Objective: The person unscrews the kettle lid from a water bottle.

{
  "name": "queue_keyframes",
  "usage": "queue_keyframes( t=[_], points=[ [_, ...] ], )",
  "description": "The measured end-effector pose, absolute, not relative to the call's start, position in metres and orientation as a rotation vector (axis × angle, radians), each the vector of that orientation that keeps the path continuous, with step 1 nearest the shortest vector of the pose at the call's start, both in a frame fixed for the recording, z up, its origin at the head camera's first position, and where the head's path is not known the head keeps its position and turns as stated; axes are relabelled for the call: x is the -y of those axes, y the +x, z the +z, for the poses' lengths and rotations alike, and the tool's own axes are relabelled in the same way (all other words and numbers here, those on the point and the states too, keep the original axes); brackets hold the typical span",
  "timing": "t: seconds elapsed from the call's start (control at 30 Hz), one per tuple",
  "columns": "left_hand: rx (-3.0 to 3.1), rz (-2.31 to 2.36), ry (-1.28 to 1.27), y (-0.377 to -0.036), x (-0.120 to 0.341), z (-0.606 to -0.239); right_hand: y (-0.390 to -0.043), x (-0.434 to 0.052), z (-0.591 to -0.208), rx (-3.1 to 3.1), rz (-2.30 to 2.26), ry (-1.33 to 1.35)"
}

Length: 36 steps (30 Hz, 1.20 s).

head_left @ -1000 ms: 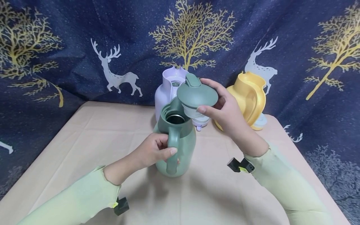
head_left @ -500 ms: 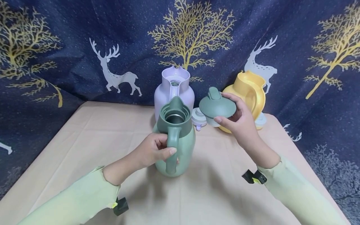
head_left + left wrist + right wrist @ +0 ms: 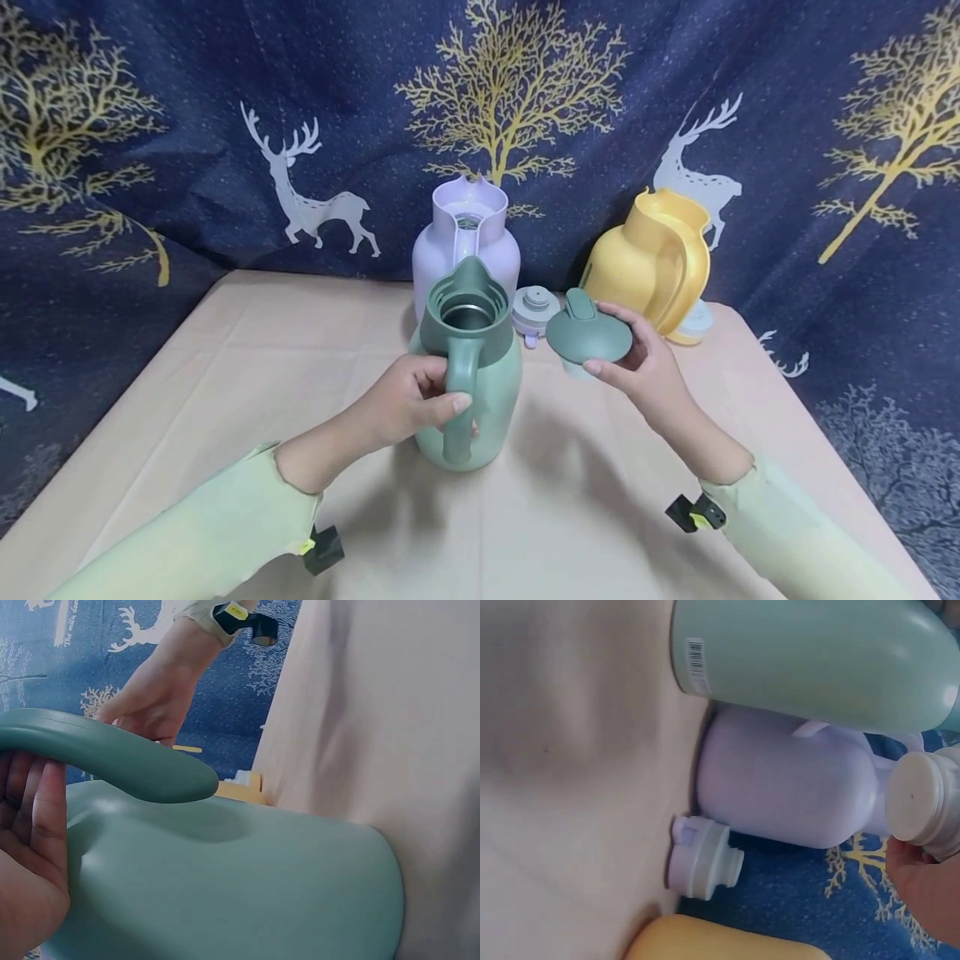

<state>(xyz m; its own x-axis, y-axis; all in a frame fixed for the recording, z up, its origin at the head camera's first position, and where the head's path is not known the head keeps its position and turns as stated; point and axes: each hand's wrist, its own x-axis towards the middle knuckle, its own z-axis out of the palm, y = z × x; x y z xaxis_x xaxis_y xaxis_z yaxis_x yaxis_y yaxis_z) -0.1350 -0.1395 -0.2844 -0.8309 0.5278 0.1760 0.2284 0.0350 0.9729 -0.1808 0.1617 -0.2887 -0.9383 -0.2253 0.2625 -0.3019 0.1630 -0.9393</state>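
Note:
A green thermos jug (image 3: 487, 400) stands upright in the middle of the table, its mouth uncovered and its steel-rimmed opening showing. My left hand (image 3: 408, 400) grips the jug's dark green handle (image 3: 120, 754), thumb along its side. To the right of the jug, my right hand (image 3: 648, 367) holds the dark green jug lid (image 3: 588, 337) by its edge, raised over the table. The lid's pale stopper (image 3: 915, 796) points downward and shows in the right wrist view, with fingers beside it.
Behind the green jug stands a lilac jug (image 3: 435, 254) without its lid. A lilac-and-grey lid (image 3: 535, 310) lies upturned beside it. At the back right is a yellow jug (image 3: 630, 258), with another pale-topped lid (image 3: 693, 323) partly behind it. A patterned dark blue cloth (image 3: 330, 50) hangs behind the table.
My right hand has carried the green lid away from the jug's mouth, to the right and then lower. My left hand has stayed on the handle, and the jug has not moved.

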Motion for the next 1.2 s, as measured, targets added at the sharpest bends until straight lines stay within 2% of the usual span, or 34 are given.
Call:
queue_keyframes(
  t=[0.5, 0.87, 1.2],
  points=[
    [-2.061, 1.901, 0.768, -0.136, 0.140, -0.286, -0.169, -0.174, -0.319, 2.547, 1.780, 0.456],
    [-2.060, 1.908, 0.791, -0.135, 0.139, -0.285, -0.166, -0.177, -0.356, 2.645, 1.630, 0.543],
    [-2.070, 1.898, 0.782, -0.135, 0.139, -0.285, -0.168, -0.180, -0.364, 2.856, 1.424, 0.453]
  ],
)
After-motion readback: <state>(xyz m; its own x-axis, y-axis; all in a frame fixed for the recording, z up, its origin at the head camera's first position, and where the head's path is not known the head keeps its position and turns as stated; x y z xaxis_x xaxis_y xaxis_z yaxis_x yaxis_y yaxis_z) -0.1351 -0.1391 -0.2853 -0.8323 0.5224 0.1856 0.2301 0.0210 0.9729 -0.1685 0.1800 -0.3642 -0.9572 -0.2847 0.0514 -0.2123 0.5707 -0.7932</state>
